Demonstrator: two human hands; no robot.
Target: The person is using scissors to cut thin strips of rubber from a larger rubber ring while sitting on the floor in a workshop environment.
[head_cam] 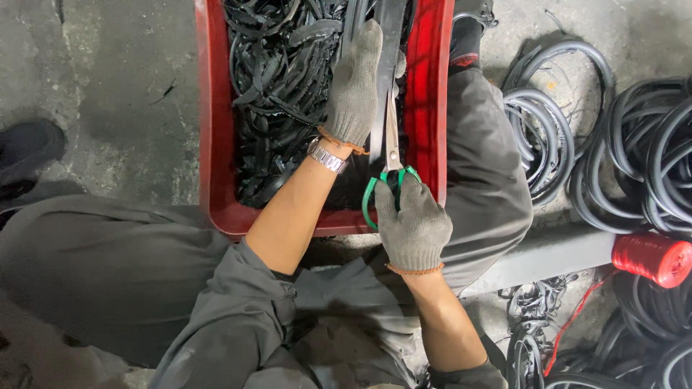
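Note:
My left hand (355, 86), in a grey knit glove with a metal watch at the wrist, grips a long black rubber strip (389, 36) held over a red plastic crate (216, 144). My right hand (412, 225), also gloved, holds green-handled scissors (391, 155) whose blades point up along the strip, just below my left hand. The crate is filled with several cut black rubber pieces (277, 79). Whether the blades are closed on the strip is hard to tell.
Coils of black rubber tubing (627, 158) lie on the concrete floor at the right, with more at the lower right (649, 346). A red spool of cord (652, 258) sits near a grey bar. My grey-trousered legs flank the crate. A dark shoe (29, 148) is at the left.

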